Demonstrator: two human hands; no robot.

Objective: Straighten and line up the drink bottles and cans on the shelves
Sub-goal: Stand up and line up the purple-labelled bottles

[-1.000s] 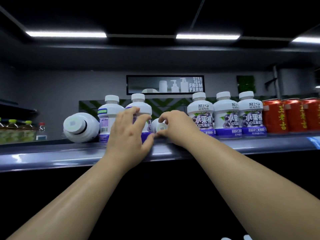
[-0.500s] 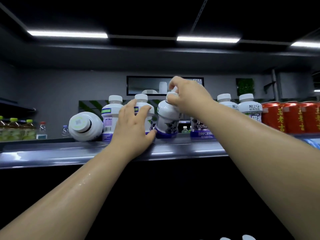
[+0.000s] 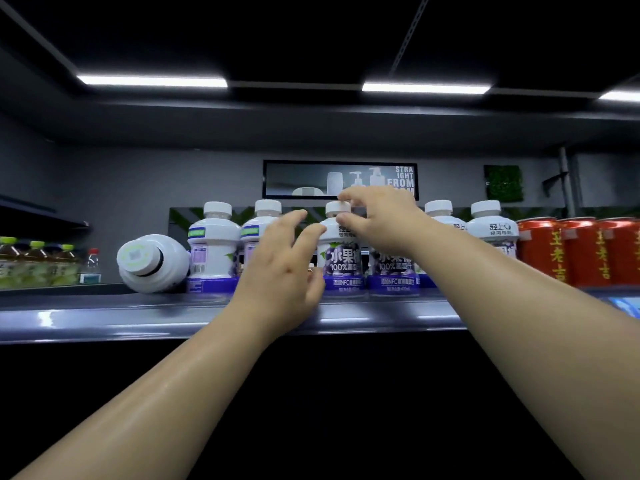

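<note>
On the grey shelf (image 3: 104,317), the upright white plastic juice bottle (image 3: 341,259) is standing in its row, probably heavy and slick; the right hand (image 3: 381,220) is pinching its white cap (image 3: 335,208), the surest hold, while the left hand (image 3: 280,268) is spreading open beside its shoulder.

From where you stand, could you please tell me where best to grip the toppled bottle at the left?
I'd grip the neck just behind its cap, coming from the front and open left side. The toppled bottle lies with its cap toward us, and its right flank sits close against an upright bottle.
</note>
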